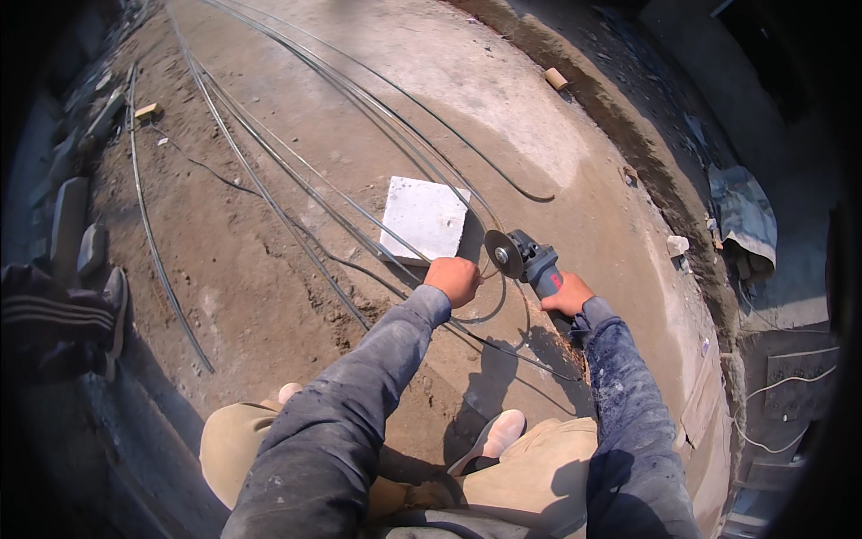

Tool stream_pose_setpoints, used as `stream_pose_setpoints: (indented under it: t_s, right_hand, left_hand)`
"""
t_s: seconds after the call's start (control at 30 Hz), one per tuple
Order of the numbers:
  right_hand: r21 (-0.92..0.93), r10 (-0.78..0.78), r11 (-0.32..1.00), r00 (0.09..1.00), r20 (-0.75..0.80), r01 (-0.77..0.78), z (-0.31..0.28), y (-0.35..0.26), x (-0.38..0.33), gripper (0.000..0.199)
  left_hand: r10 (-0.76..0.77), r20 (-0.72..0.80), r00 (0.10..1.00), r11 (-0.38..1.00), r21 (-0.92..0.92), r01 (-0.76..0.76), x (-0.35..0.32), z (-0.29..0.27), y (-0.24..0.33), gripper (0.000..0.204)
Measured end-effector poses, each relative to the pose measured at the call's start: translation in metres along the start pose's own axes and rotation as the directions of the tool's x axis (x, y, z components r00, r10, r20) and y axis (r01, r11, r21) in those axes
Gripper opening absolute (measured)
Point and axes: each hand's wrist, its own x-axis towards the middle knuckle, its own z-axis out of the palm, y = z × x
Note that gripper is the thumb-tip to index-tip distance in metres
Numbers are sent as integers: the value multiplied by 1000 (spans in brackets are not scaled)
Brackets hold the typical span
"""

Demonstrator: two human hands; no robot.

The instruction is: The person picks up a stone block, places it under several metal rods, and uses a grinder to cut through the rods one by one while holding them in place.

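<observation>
My right hand (568,295) is wrapped round the dark body of an angle grinder (541,270). The grinder's round cutting disc (495,244) faces up and to the left, a short way right of my left fist. Closed fingers of my left hand (455,281) grip a thin metal rod (359,208), which comes in from the far left over a pale square block (420,218). That block lies on the ground just beyond my left hand. The disc stands apart from the block's right edge.
Several long metal rods (235,148) stretch across the dirt from the far left. A dark cable (337,259) winds beneath my left arm. At the left edge a person's shoe (115,310) shows. A shallow trench (620,121) runs along the right, with a cloth sack (743,216) beyond it.
</observation>
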Motion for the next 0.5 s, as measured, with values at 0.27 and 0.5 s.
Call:
stream_pose_setpoints:
  t_s: [0.27, 0.5]
  right_hand:
    - [1, -17, 1000, 1000, -15, 17, -1, 1, -1, 48]
    - [-15, -20, 1000, 1000, -4, 20, -5, 16, -5, 48]
  left_hand:
    - [2, 7, 1000, 1000, 9, -2, 0, -5, 5, 26]
    - [3, 13, 1000, 1000, 9, -3, 2, -6, 5, 27]
